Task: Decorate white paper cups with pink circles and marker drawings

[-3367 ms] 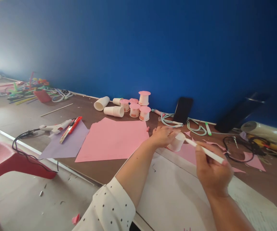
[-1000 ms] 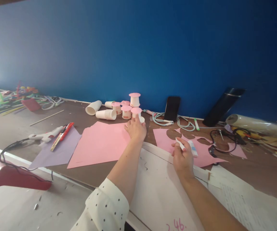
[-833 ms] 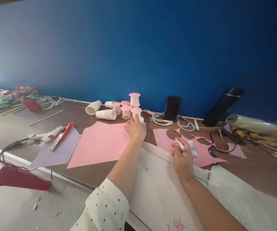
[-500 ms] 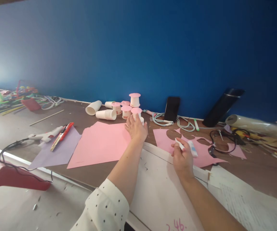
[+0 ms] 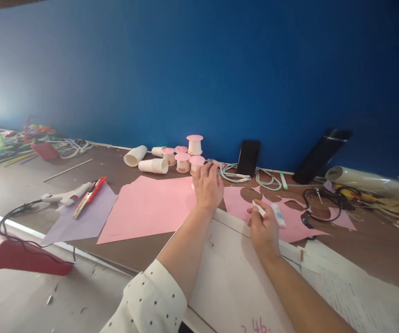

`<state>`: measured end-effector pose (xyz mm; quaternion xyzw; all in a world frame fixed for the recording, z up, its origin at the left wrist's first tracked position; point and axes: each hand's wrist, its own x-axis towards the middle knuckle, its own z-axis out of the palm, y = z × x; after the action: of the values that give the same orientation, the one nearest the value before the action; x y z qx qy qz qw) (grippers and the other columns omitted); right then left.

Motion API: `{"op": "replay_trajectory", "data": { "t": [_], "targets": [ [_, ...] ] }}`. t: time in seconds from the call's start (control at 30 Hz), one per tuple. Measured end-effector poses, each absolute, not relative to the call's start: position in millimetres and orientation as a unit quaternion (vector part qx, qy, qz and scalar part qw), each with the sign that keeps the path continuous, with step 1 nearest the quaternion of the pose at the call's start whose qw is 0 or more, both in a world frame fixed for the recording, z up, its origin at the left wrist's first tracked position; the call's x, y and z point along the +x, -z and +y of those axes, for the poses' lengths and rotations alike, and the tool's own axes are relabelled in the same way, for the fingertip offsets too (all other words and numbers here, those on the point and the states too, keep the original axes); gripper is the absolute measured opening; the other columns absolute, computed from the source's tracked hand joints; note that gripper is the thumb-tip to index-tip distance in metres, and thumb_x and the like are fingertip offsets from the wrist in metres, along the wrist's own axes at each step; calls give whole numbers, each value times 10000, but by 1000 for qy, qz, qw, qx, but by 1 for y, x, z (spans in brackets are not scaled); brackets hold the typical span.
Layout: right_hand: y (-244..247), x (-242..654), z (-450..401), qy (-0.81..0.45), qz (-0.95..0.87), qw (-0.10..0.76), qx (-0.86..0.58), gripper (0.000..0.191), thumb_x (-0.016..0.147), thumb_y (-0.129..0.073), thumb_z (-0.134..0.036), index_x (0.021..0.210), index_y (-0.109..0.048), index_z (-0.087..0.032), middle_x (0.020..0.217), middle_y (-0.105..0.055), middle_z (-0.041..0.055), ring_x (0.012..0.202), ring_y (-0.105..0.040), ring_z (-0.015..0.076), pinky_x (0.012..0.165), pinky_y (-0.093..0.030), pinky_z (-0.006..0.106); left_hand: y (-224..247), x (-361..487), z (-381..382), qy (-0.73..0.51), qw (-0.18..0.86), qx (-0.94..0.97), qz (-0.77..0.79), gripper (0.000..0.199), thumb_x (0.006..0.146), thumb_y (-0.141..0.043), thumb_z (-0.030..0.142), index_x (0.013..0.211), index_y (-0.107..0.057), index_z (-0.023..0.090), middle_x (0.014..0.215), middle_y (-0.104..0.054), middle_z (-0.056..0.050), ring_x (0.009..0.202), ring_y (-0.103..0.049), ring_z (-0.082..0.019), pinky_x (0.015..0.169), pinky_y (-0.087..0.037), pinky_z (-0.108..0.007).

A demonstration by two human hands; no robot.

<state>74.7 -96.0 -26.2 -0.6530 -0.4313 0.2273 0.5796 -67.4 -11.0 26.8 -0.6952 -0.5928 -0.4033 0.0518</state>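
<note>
My left hand (image 5: 209, 186) is over the right edge of a stack of pink paper sheets (image 5: 144, 208), its fingers bent and apart. A pale edge, perhaps of a paper cup, shows beside it; the rest is hidden. Just beyond the fingers stand several paper cups with pink paper discs on top, one cup (image 5: 194, 146) raised above the others. My right hand (image 5: 264, 231) is closed around a short white-and-pink marker (image 5: 260, 209), above cut pink paper (image 5: 234, 199). Right beside that hand lies a white-and-blue tube (image 5: 278, 216).
Nested paper cups (image 5: 153, 165) lie left of the stack. A utility knife (image 5: 90, 196) and glue gun (image 5: 66, 196) rest near purple paper (image 5: 81, 222). A black phone (image 5: 248, 158) and dark bottle (image 5: 320, 155) lean at the wall. A white box (image 5: 234, 268) lies in front.
My left hand has shifted to the right, and its fingers look more bent. My right hand stays in place with the marker. The view has barely moved.
</note>
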Motion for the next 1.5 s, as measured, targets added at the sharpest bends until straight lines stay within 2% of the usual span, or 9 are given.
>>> {"op": "replay_trajectory", "data": {
  "t": [0.17, 0.37, 0.6, 0.8, 0.87, 0.97, 1.1, 1.2, 1.5],
  "targets": [
    [30, 76, -94, -217, -437, 585, -648, 446, 871, -477, -510, 1168, -561, -188, 896, -669, 66, 658, -573, 153, 655, -461, 318, -15, -55, -13, 399, 20, -760, -513, 383, 914, -393, 192, 1230, -608, 208, 1264, -588, -74, 1154, -482, -219, 1041, -369, -343],
    [32, 77, -94, -208, -438, 575, -659, 451, 873, -481, -523, 1176, -569, -201, 919, -679, 76, 745, -603, 187, 698, -468, 342, 2, -44, -11, 348, -23, -795, -496, 339, 863, -480, 196, 1151, -658, 192, 1111, -638, -80, 1030, -509, -244, 948, -422, -362],
    [31, 77, -94, -166, -453, 561, -673, 397, 843, -523, -443, 1153, -592, -204, 955, -679, 80, 803, -611, 222, 754, -463, 379, 3, -43, -13, 321, -56, -791, -518, 346, 864, -479, 197, 1156, -663, 187, 1084, -647, -91, 1031, -527, -250, 944, -423, -370],
    [27, 76, -95, -172, -466, 572, -653, 424, 855, -518, -468, 1171, -583, -194, 960, -669, 82, 711, -584, 189, 679, -467, 344, 3, -43, -12, 319, -71, -787, -523, 342, 870, -473, 192, 1155, -663, 190, 1072, -654, -93, 1041, -545, -250, 941, -430, -377],
    [25, 75, -96, -164, -477, 570, -648, 417, 869, -503, -464, 1177, -581, -194, 996, -664, 91, 758, -593, 198, 694, -471, 345, 2, -42, -13, 333, -71, -785, -517, 340, 873, -465, 179, 1147, -666, 189, 1070, -660, -86, 1032, -553, -244, 941, -433, -372],
    [23, 73, -96, -158, -498, 569, -635, 419, 885, -479, -429, 1222, -550, -188, 1110, -635, 120, 930, -605, 230, 758, -485, 366, 0, -37, -19, 365, -83, -775, -509, 332, 885, -448, 178, 1133, -668, 197, 1065, -671, -73, 1014, -571, -223, 919, -449, -345],
    [23, 73, -96, -130, -540, 560, -615, 409, 869, -492, -333, 1256, -517, -202, 1225, -581, 130, 1118, -551, 252, 820, -492, 391, -5, -28, -31, 370, -137, -781, -483, 286, 922, -438, 274, 1059, -687, 239, 1029, -687, -45, 918, -619, -185, 814, -483, -290],
    [23, 73, -95, -123, -558, 556, -604, 372, 867, -479, -288, 1230, -528, -220, 1222, -587, 113, 1132, -542, 248, 828, -500, 400, -8, -24, -37, 330, -177, -789, -487, 293, 934, -428, 337, 949, -706, 246, 969, -698, -46, 865, -634, -179, 770, -488, -276],
    [23, 73, -94, -151, -559, 563, -590, 356, 880, -466, -311, 1219, -520, -216, 1260, -574, 122, 1162, -539, 250, 811, -525, 397, -9, -24, -36, 302, -192, -789, -499, 332, 942, -397, 342, 911, -709, 233, 947, -706, -60, 825, -643, -173, 720, -477, -258]
  ]
}}
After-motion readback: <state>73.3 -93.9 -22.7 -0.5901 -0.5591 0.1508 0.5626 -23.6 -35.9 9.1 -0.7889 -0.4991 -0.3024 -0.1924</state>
